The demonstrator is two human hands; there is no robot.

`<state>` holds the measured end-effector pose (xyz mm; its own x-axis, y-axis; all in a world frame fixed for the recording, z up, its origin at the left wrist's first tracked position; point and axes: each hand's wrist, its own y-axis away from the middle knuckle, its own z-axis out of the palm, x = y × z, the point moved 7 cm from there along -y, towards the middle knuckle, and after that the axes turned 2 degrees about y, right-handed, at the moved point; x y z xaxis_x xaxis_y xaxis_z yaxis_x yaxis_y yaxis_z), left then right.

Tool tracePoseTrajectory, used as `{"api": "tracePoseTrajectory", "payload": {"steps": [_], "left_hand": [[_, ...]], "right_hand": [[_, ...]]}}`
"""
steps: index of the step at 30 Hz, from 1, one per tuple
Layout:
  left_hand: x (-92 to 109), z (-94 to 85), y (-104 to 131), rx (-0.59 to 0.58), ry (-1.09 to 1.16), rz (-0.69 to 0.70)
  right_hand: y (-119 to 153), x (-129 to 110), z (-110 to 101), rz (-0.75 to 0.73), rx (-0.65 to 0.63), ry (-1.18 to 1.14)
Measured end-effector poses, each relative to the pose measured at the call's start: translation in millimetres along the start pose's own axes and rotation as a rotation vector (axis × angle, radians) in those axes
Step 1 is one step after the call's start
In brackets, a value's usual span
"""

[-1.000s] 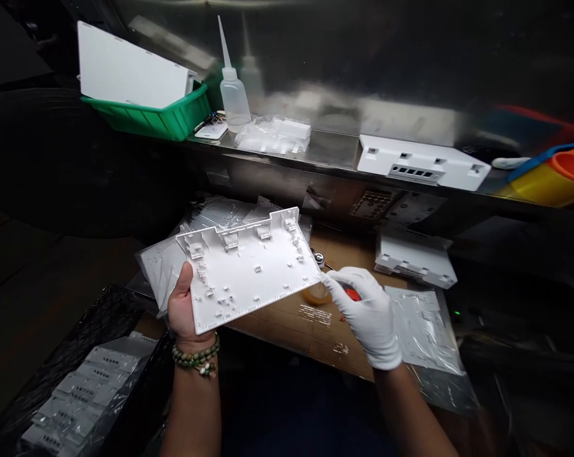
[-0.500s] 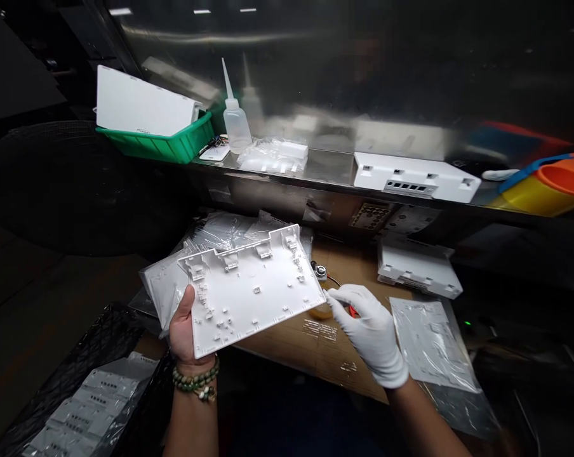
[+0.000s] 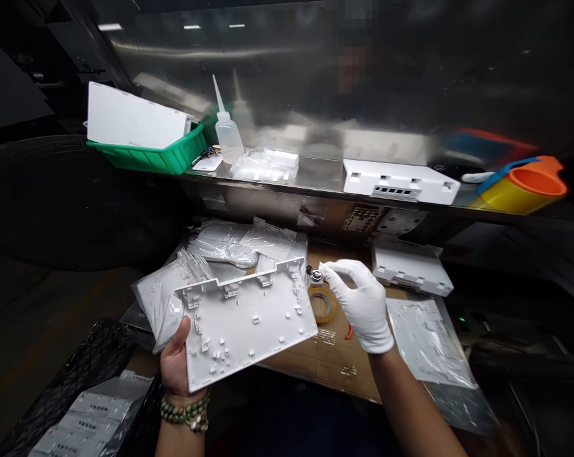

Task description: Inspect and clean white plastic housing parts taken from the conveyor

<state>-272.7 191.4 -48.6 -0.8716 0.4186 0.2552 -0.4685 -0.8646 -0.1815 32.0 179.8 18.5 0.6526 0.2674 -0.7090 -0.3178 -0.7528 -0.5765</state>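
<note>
My bare left hand (image 3: 175,362), with a bead bracelet at the wrist, grips the left edge of a white plastic housing cover (image 3: 253,330). The cover is tilted with its inner side up, showing clips and posts along its edges. My right hand (image 3: 358,301), in a white glove, is off the cover, up and to its right. Its thumb and fingertips are pinched together beside a small shiny round metal piece (image 3: 316,277); whatever they hold is too small to make out. Below those fingers lies a roll of yellowish tape (image 3: 326,308) on the cardboard.
Bagged white parts (image 3: 225,241) lie behind the cover. On the right are stacked white housings (image 3: 411,266) and a bagged panel (image 3: 425,336). The shelf carries a green bin (image 3: 173,155), a squeeze bottle (image 3: 228,143) and a white housing (image 3: 401,181). A black crate (image 3: 96,349) stands lower left.
My right hand has moved up from the cover's right corner to beside the round metal piece. The cover, in my left hand, sits lower in view, and the tape roll shows more fully.
</note>
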Motion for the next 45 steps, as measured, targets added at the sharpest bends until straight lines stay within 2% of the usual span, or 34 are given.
{"api": "tracePoseTrajectory", "payload": {"steps": [4,9,11,13,15,17,19,22,25,28,33,36,38,40,41,42,45], "left_hand": [[-10.3,6.7,-1.3,0.010,0.015,0.012],[-26.2,7.1,-4.2,0.005,-0.038,-0.104],[-28.4,1.1,-4.3,0.079,-0.069,-0.096],[-27.9,-8.1,-3.1,0.220,-0.115,-0.040],[-27.0,-14.9,-0.3,0.372,-0.186,0.036],[-30.3,-14.9,1.5,0.477,-0.282,0.066],[-37.6,-7.7,-0.4,0.509,-0.401,0.050],[-51.2,9.1,-7.5,0.467,-0.568,0.012],[-60.3,21.7,-13.0,0.406,-0.694,0.035],[-65.8,23.5,-13.8,0.383,-0.789,0.065],[-73.5,17.9,-12.7,0.381,-0.852,0.080],[-75.6,15.6,-12.9,0.387,-0.822,0.060],[-75.5,9.5,-11.7,0.420,-0.728,0.000],[-71.1,-0.8,-8.7,0.489,-0.596,-0.058],[-66.4,-6.5,-6.9,0.532,-0.531,-0.063],[-60.1,-11.8,-5.5,0.570,-0.470,-0.049],[-44.9,-22.1,-4.9,0.603,-0.276,-0.032]], "right_hand": [[-8.3,-14.5,13.3,-0.053,0.002,0.027],[-0.9,4.0,19.3,-0.066,-0.006,0.091],[1.8,20.4,20.0,-0.038,-0.035,0.132],[3.7,37.5,20.4,0.034,-0.060,0.182],[6.2,44.5,19.4,0.110,-0.054,0.163],[10.1,32.3,19.9,0.130,-0.040,0.056],[15.1,2.5,24.1,0.079,-0.056,-0.067],[22.8,-50.1,34.1,-0.049,-0.098,-0.204],[28.2,-78.7,44.7,-0.139,-0.127,-0.260],[31.5,-76.5,51.1,-0.143,-0.131,-0.246],[35.0,-63.0,50.3,-0.062,-0.119,-0.216],[34.2,-59.7,49.6,-0.132,-0.117,-0.210],[31.9,-37.2,51.7,-0.130,-0.102,-0.139],[31.4,11.5,57.7,0.018,-0.117,0.052],[34.5,43.4,62.3,0.146,-0.163,0.193],[41.3,75.3,69.8,0.257,-0.272,0.345],[68.5,143.2,85.4,0.385,-0.464,0.500]]}}
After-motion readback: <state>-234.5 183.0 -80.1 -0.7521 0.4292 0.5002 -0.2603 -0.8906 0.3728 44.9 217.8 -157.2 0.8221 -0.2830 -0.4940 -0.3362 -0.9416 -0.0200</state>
